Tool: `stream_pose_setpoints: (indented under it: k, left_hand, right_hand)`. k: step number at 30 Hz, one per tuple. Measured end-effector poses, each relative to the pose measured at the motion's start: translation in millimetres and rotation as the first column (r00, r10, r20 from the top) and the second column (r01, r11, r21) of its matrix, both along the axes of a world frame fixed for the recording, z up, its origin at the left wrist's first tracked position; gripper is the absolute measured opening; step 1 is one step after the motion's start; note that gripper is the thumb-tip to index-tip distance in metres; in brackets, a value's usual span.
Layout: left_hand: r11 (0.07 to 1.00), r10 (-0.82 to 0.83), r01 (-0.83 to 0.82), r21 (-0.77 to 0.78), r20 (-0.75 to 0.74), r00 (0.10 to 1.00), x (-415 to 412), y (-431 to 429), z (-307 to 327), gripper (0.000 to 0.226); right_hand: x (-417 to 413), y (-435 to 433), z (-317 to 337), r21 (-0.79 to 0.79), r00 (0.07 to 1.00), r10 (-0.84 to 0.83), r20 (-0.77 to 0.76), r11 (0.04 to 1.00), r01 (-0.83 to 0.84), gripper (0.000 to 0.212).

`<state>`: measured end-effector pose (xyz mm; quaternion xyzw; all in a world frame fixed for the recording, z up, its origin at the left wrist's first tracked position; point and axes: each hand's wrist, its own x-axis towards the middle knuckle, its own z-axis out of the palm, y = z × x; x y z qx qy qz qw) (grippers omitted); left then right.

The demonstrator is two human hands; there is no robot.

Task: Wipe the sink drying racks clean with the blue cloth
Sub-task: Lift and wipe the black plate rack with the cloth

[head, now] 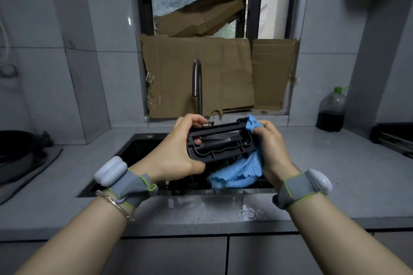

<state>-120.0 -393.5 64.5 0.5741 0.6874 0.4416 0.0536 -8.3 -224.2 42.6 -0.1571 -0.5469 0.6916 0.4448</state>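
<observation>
Over the dark sink (128, 158) in the grey counter (335, 174), the left hand (176, 154) grips a black drying rack (221, 143); the right hand (272, 149) pinches the blue cloth (239, 174) around its right end. Wiping seems underway; next, slide the cloth along.

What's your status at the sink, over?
Left hand grips black rack above sink. Right hand pinches blue cloth on its right end. Faucet close behind, nothing blocking.

Both bare forearms reach forward, each wrist strapped with a grey band (134, 185). The left hand (176, 154) curls round one end of a black rack (221, 152); the right hand (273, 147) pinches a blue cloth (240, 173) against the other end.
</observation>
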Motion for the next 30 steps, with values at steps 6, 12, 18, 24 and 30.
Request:
stream_pose_setpoints:
  k: [6,12,18,24,30]
  left_hand:
    - [0.925,0.279,-0.368,-0.098,-0.48,0.831,2.8,2.6,7.4,0.097]
    - [0.941,0.24,-0.324,-0.094,-0.489,0.839,9.5,4.5,1.7,0.093]
    - [0.961,0.222,-0.268,-0.061,-0.404,0.887,5.6,6.4,2.1,0.089]
    - [0.963,0.27,-0.259,0.078,-0.337,0.902,7.5,9.4,-15.1,0.08]
    - [0.959,0.282,-0.259,0.112,-0.333,0.9,12.1,17.7,-22.2,0.079]
  right_hand:
    - [2.6,-5.0,1.0,0.077,0.999,0.042,0.014,0.996,-0.043,0.026]
    - [21.1,5.6,-10.3,0.258,0.968,0.091,0.233,0.954,-0.151,0.036]
    - [30.4,6.5,-3.7,0.511,0.933,-0.083,0.351,0.851,-0.116,0.029]
    - [24.9,0.7,-7.5,0.203,0.872,0.063,0.485,0.962,-0.182,0.038]
    - [16.1,-11.1,-20.4,0.02,0.907,0.091,0.412,0.994,-0.109,0.022]
